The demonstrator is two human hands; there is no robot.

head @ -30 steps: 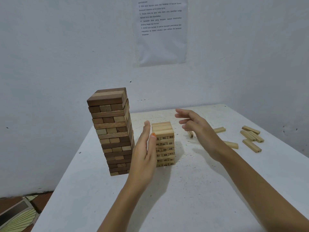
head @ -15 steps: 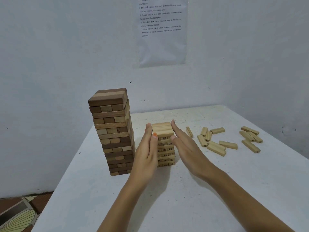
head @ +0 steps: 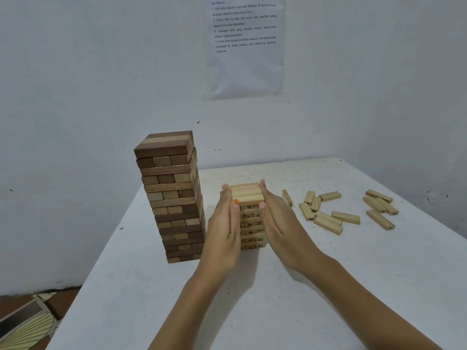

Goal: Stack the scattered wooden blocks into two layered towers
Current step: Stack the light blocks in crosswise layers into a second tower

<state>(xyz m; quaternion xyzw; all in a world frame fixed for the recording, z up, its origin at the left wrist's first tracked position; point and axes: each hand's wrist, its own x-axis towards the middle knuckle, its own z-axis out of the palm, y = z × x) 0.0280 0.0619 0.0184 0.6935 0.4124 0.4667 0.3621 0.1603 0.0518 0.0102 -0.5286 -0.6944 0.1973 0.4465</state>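
Change: a second ago my right hand [head: 280,223] was out over the loose blocks, right of centre. It has swung back and now lies flat against the right face of the pale numbered tower [head: 249,195], centre frame. My left hand [head: 223,231] never left the left face.

Both hands have straight fingers and palms facing in. The gap between them is narrow, just the tower's width. They grip nothing and only press the sides square, with the thumbs on the front edge near the top layers.

The right hand came back empty. The loose blocks lie as they did half a second ago, flat on the tabletop [head: 278,299]: a near cluster [head: 327,221] right of the tower and a far cluster [head: 380,208] toward the right edge.

My read is that this is an alignment step, not a placement. The dark mixed-wood tower [head: 171,193], left of centre, stands tall and looks done. The pale one is roughly half that height with a full top layer. The work left is moving the loose blocks onto the pale tower.

Next I should release both hands together, then fetch from the near cluster.

Risks:
- An uneven release could shove the upper layers.
- The back of my left hand is just beside the dark tower, and I can't tell if it brushes it.
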